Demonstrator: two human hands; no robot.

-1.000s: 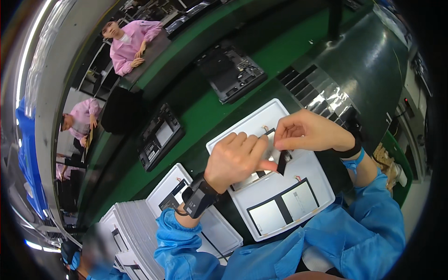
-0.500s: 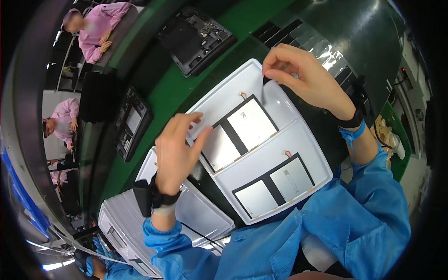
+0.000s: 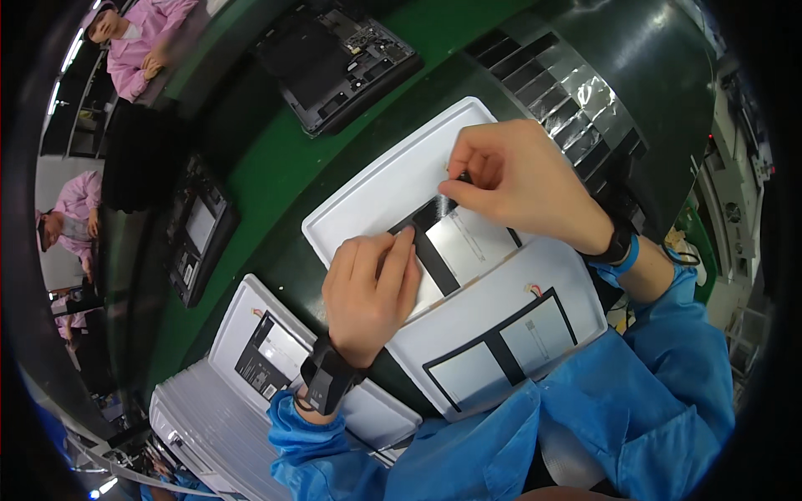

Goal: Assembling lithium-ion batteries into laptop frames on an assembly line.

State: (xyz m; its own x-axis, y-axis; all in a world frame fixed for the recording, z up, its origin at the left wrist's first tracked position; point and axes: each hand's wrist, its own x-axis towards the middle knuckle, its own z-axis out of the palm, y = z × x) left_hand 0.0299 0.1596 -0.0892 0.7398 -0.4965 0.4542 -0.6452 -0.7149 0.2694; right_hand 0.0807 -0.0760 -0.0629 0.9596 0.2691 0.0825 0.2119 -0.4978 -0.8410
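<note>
A white two-compartment tray [image 3: 368,196] lies tilted in front of me. Its far compartment holds a flat battery pack [image 3: 472,250] with silver cells and black borders; a similar battery pack [image 3: 541,331] with coloured wires lies in the near one. My right hand [image 3: 535,184] pinches a small black strip [image 3: 436,209], apparently tape, at the upper pack's far edge. My left hand [image 3: 368,288] rests over that pack's left cell. Its fingers are pressed together, with the fingertips at the strip's left end. Both hands partly cover the upper pack.
More white trays [image 3: 200,417] are stacked at lower left; a battery [image 3: 274,355] lies in the top one. Opened laptop bases [image 3: 342,67] sit on the green bench. Rows of black strips [image 3: 560,104] lie at the far right. Two people in pink [image 3: 138,50] are at far left.
My right hand has moved from the tray's far corner down to the upper battery, bringing the black strip. My left hand has come right onto the pack, its fingers closing together.
</note>
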